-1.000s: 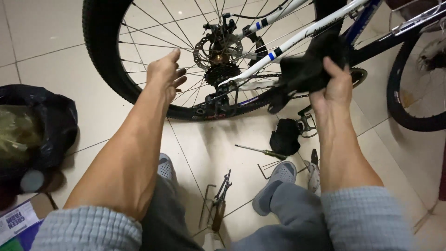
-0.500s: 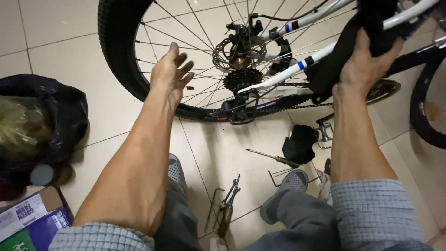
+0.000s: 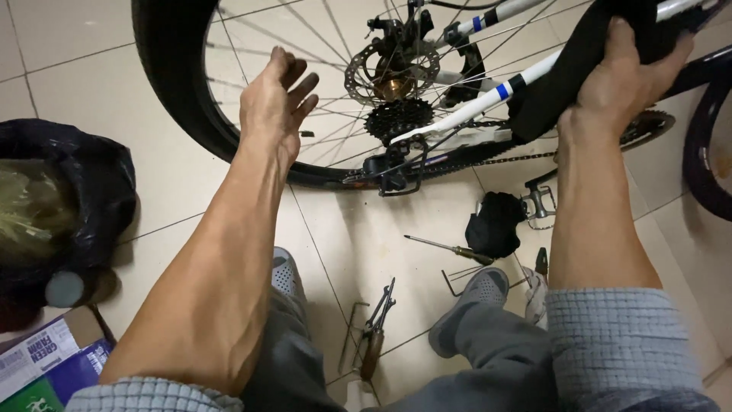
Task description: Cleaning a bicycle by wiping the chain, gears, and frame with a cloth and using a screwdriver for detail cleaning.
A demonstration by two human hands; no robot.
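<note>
A bicycle's rear wheel (image 3: 175, 99) with black tyre, brake disc (image 3: 393, 72) and sprocket cluster (image 3: 398, 118) stands in front of me on the tiled floor. My left hand (image 3: 276, 95) hangs open in front of the spokes, fingers greasy and slightly curled, holding nothing. My right hand (image 3: 614, 84) grips a black cloth (image 3: 564, 76) pressed against the white frame tube (image 3: 488, 95) at the upper right.
On the floor between my feet lie pliers (image 3: 375, 324), hex keys (image 3: 457, 276), a screwdriver (image 3: 446, 246) and a crumpled black rag (image 3: 494, 223). A black bag (image 3: 84, 191) sits at the left, a cardboard box (image 3: 38, 366) at the bottom left. A second wheel (image 3: 705, 152) stands at the right edge.
My view has shifted closer to the wheel hub. My right hand with the black cloth has moved up along the frame tube; my left hand stays open near the spokes.
</note>
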